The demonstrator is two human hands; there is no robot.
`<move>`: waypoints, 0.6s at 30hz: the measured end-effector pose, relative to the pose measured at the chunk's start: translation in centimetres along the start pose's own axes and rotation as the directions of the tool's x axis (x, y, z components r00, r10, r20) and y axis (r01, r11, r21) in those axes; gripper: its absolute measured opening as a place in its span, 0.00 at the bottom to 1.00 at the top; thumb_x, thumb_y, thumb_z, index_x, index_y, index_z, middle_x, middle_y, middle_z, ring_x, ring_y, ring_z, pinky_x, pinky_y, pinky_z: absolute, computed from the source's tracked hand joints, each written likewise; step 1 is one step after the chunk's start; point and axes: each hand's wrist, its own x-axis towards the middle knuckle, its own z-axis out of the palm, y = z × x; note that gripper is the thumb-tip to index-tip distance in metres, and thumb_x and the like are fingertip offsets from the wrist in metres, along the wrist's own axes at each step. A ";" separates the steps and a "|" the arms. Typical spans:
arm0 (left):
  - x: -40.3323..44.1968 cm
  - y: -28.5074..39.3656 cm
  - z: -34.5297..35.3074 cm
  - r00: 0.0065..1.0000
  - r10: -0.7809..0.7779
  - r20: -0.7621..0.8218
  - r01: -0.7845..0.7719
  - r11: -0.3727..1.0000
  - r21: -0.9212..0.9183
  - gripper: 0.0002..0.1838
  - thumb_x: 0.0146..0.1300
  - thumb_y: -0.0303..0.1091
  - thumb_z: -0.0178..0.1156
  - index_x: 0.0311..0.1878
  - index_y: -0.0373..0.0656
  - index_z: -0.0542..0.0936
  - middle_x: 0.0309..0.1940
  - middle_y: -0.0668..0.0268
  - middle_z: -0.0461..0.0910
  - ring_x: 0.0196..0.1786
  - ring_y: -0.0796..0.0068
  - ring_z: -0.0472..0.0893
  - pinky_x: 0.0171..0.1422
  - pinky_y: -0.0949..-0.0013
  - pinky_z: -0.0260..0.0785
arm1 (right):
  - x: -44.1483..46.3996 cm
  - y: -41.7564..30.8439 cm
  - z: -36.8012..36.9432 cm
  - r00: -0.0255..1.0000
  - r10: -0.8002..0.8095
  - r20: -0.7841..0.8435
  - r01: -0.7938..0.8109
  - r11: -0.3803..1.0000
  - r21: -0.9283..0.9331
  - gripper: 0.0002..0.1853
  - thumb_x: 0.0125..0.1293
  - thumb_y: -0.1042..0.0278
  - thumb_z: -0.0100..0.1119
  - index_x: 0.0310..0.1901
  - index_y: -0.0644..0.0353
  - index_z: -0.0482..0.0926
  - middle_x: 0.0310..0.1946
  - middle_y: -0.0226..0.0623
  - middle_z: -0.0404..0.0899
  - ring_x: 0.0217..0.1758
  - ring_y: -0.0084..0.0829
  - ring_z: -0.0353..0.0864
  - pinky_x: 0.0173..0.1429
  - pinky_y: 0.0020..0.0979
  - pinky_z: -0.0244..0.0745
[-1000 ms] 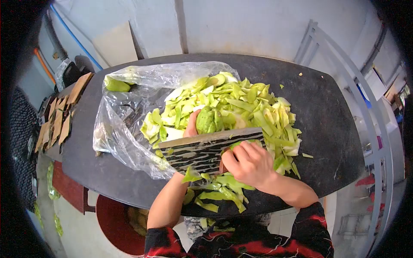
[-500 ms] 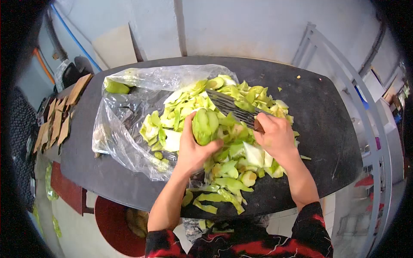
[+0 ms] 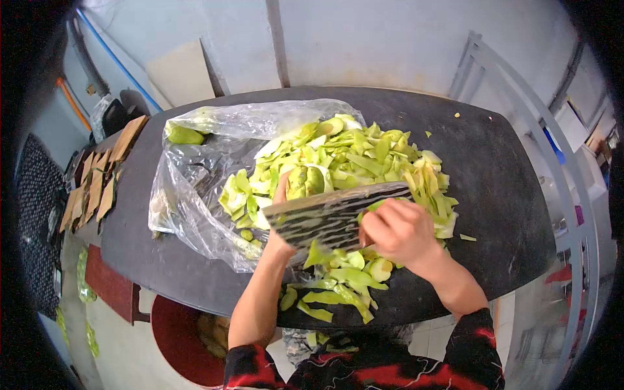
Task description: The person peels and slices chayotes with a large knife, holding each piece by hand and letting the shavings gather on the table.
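Note:
My right hand [image 3: 402, 235] is closed round the handle of a wide cleaver [image 3: 325, 218] with a black-and-silver streaked blade. The blade lies across the front of a partly peeled green chayote [image 3: 304, 182]. Behind the blade, my left hand [image 3: 281, 192] holds the chayote; most of its fingers are hidden. Beyond and to the right spreads a pile of pale green peelings and slices [image 3: 364, 153]. More strips [image 3: 348, 292] lie near the front edge of the dark table [image 3: 507, 214].
A clear plastic bag [image 3: 188, 224] lies open on the left, with a whole green chayote [image 3: 184, 134] at its back corner. Below the table's front left edge stands a red tub [image 3: 172, 338]. Wooden pieces [image 3: 97, 182] sit at far left, a metal rail [image 3: 546, 120] at right.
The cleaver first swung up and right off the chayote, baring it in my left hand. Now the blade is back across the chayote's front, covering most of my left hand again.

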 end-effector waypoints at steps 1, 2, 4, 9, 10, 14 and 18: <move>0.5 0.2 0.4 0.999 0.020 -0.024 -0.021 0.999 -0.033 0.35 0.58 0.25 0.68 0.68 0.42 0.64 0.53 0.63 0.78 0.53 0.75 0.79 0.57 0.67 0.75 | 0.1 -0.4 0.1 1.000 0.005 0.002 -0.005 1.000 -0.003 0.07 0.50 0.65 0.61 0.24 0.52 0.71 0.17 0.26 0.67 0.22 0.27 0.75 0.26 0.29 0.71; 1.0 0.0 0.5 1.000 0.031 -0.008 -0.031 0.999 -0.010 0.33 0.57 0.27 0.69 0.65 0.40 0.66 0.53 0.64 0.77 0.52 0.75 0.79 0.58 0.69 0.75 | 0.3 -0.8 0.1 0.999 -0.035 0.001 0.035 0.999 -0.016 0.07 0.50 0.66 0.61 0.24 0.52 0.71 0.17 0.26 0.67 0.22 0.27 0.74 0.26 0.28 0.70; 1.4 -1.2 -0.1 0.999 0.047 0.015 -0.046 0.998 -0.031 0.34 0.54 0.30 0.73 0.63 0.39 0.68 0.52 0.65 0.77 0.52 0.75 0.78 0.61 0.70 0.71 | 0.3 -1.2 0.2 0.994 -0.105 0.001 0.105 0.994 -0.025 0.08 0.49 0.66 0.61 0.23 0.53 0.71 0.17 0.26 0.65 0.22 0.25 0.71 0.26 0.26 0.68; 1.6 -2.7 -1.0 0.998 0.053 -0.028 -0.048 0.989 0.142 0.37 0.47 0.35 0.77 0.61 0.39 0.71 0.51 0.64 0.78 0.53 0.75 0.77 0.62 0.70 0.67 | 0.2 -1.9 0.8 0.995 -0.102 -0.020 0.103 0.995 0.015 0.06 0.44 0.71 0.60 0.22 0.56 0.71 0.17 0.28 0.63 0.22 0.27 0.71 0.24 0.27 0.66; 1.6 -2.5 -0.9 0.999 0.045 -0.029 -0.040 0.987 0.155 0.37 0.47 0.35 0.77 0.61 0.39 0.71 0.50 0.64 0.78 0.53 0.75 0.76 0.61 0.70 0.67 | 0.1 -2.1 0.9 0.993 -0.119 -0.017 0.119 0.993 -0.011 0.07 0.46 0.69 0.60 0.23 0.55 0.71 0.17 0.27 0.64 0.22 0.26 0.71 0.24 0.26 0.66; 1.2 -2.2 -0.5 0.998 0.058 -0.015 -0.056 0.988 0.147 0.36 0.47 0.35 0.77 0.60 0.38 0.72 0.50 0.63 0.78 0.52 0.75 0.77 0.61 0.70 0.67 | 0.1 -2.2 1.1 0.991 -0.136 -0.009 0.136 0.989 -0.051 0.07 0.49 0.67 0.60 0.23 0.54 0.71 0.16 0.26 0.64 0.21 0.25 0.71 0.24 0.26 0.67; 0.7 -2.9 -0.2 0.983 0.186 0.010 -0.184 0.960 0.210 0.22 0.69 0.32 0.57 0.64 0.38 0.68 0.52 0.62 0.78 0.45 0.73 0.81 0.51 0.70 0.77 | -0.4 -1.3 1.9 0.999 -0.045 -0.009 0.044 0.996 -0.079 0.08 0.52 0.67 0.59 0.23 0.53 0.70 0.16 0.26 0.66 0.20 0.26 0.71 0.23 0.27 0.67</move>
